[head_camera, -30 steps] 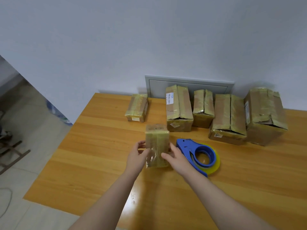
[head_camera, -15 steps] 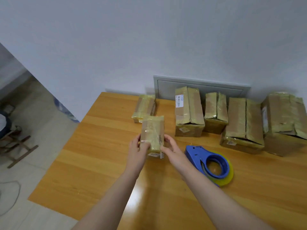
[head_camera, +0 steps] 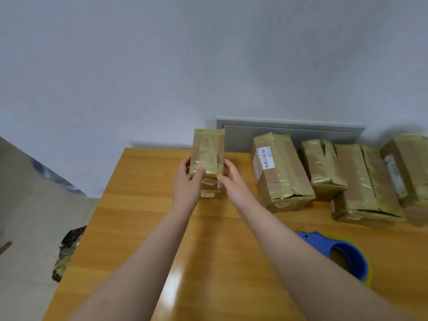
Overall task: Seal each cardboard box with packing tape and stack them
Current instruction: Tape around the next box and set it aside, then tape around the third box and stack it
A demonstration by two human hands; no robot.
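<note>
Small taped box [head_camera: 207, 154]: grasped at its near end by left hand [head_camera: 187, 181] and right hand [head_camera: 232, 180], over a second small box [head_camera: 209, 193] at the far side of the table [head_camera: 143, 205]; contact between the two cannot be told. Row of larger boxes [head_camera: 278, 172] to the right, taped, unstacked; tape dispenser [head_camera: 335, 253] lies apart; sealing looks largely done, stacking only starting.

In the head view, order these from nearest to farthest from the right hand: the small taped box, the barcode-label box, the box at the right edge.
1. The small taped box: held by the right hand, on its left side.
2. The barcode-label box: standing apart, just to its right.
3. The box at the right edge: farthest to the right, partly cut off by the frame.
</note>
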